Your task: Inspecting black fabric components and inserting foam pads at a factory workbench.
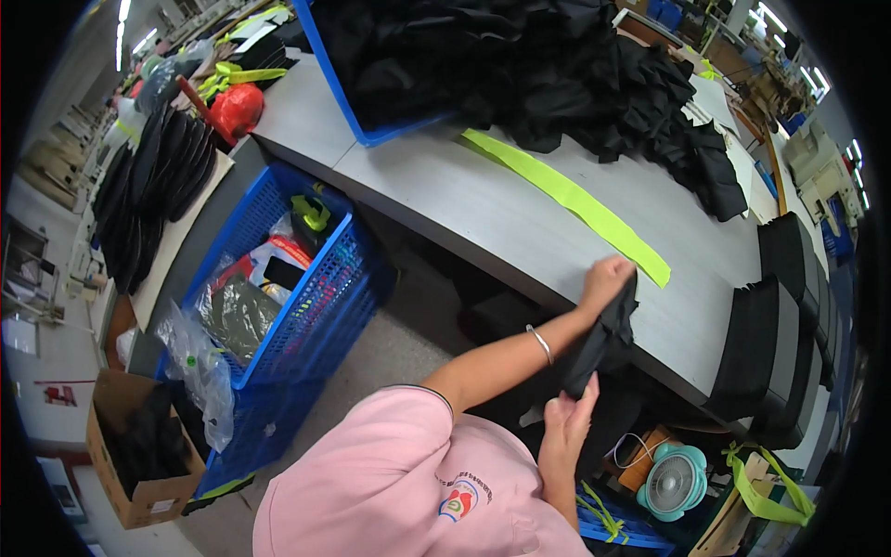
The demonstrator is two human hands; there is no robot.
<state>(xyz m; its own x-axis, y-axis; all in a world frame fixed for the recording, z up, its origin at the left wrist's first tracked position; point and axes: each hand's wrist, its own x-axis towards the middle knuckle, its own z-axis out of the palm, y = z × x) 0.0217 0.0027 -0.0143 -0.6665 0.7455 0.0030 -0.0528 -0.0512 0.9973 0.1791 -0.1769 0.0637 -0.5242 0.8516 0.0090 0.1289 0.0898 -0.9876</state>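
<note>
A piece of black fabric [605,336] hangs stretched between my two hands at the near edge of the grey table [418,190]. My left hand [608,281], with a silver bangle on its wrist, is closed on the fabric's upper end. Lower down, my right hand [568,418] pinches the other end between thumb and fingers. Just beyond my left hand, a long neon-yellow strip [575,200] lies flat on the table. Farther back, a heap of black fabric [520,65] spills out of a blue bin [339,84] across the tabletop.
Stacks of black pieces [754,343] stand at the table's right end. A blue basket [348,269] with plastic bags is at the left, beside a cardboard box [153,497]. Low at the right are a teal fan [673,483] and yellow straps [770,506]. A red bag [239,109] lies far left.
</note>
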